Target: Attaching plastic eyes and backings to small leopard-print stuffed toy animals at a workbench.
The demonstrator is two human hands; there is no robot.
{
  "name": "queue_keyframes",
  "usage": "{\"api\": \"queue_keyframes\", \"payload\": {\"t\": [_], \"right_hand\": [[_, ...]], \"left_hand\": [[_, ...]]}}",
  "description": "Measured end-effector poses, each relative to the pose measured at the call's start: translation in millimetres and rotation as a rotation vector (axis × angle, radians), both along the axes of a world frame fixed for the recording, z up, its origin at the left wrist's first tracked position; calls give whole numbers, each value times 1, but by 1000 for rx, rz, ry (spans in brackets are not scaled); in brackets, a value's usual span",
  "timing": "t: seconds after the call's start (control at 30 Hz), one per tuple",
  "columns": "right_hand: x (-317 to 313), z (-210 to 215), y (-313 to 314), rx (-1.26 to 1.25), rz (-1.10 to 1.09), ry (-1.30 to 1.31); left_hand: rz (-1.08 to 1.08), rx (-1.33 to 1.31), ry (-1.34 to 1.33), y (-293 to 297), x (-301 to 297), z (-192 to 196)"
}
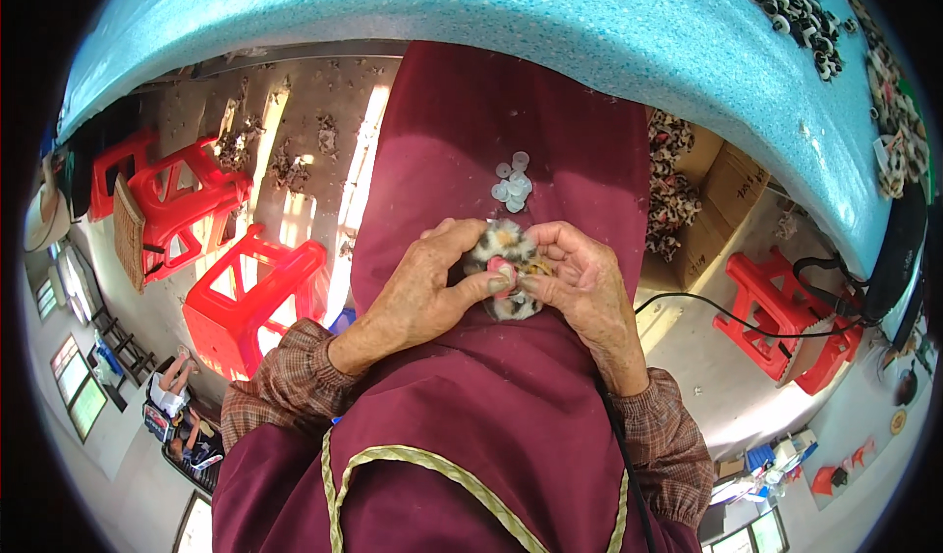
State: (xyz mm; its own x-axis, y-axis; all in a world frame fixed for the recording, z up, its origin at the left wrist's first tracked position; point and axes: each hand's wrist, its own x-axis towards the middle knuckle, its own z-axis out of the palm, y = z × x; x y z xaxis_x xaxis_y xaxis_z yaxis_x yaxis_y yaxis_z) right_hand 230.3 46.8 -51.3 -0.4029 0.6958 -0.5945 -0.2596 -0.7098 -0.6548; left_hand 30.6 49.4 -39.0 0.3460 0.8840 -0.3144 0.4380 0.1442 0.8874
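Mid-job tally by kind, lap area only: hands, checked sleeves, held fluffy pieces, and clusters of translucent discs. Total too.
Hands: 2, left hand and right hand
Checked sleeves: 2, left sleeve and right sleeve
Fluffy piece: 1
Disc cluster: 1 (discs overlap, so no sure individual count)
Total: 6

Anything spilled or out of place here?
Yes: mottled scraps lie scattered on the floor at left, outside any container, so they look dropped. Translucent discs also sit loose on the maroon apron, not in a dish. The fluffy piece between left hand and right hand is partly hidden, so damage can't be judged.
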Motion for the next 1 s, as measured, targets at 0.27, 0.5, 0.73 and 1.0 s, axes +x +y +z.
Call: {"api": "queue_keyframes", "payload": {"t": [0.27, 0.5, 0.73, 1.0], "right_hand": [[-3, -4, -6, 151, 14, -183], [-1, 0, -4, 39, 25, -83], [-4, -2, -11, -121, -116, 164], [-3, 10, -10, -47, 92, -66]], "left_hand": [[283, -770, -512, -3, 8, 6], [310, -754, -683, -12, 10, -2], [403, -890, -834, -24, 10, -12], [375, -1, -78, -30, 9, -5]]}}
